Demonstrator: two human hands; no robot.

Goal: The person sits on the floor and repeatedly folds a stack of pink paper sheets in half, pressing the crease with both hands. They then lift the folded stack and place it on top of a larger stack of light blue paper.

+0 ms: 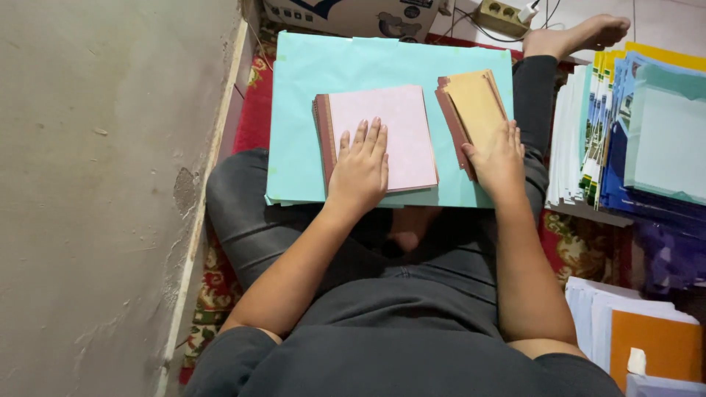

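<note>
Dark-clothed lap and forearms nearest the lens, legs crossed beneath a pale blue sheet (309,81) that serves as a work surface. On it, two stacks side by side, just apart. Left hand (359,167) lying flat and open, fingers together, palm pressed on the pink pad (401,121), covering its near left corner. Brown binding strip along that pad's left edge, long axis running away from the body. Right hand (500,160) spread over the near end of the tan stack (474,106), fingers pointing up the stack, thumb hooked at its left edge; gripping or only resting, hard to say from this angle. Tan stack tilted slightly, far end leaning left, its long axis also heading away from the body. Each stack straight ahead of its own hand, pink under the left, tan under the right, neither hand crossing over. Off to the right, well apart, fanned piles of coloured covers (632,125) on the floor, an orange folder (651,345) near the right elbow. Bare foot (581,35) beyond the sheet, patterned red rug (254,110) below, grey wall (95,184) at left.
</note>
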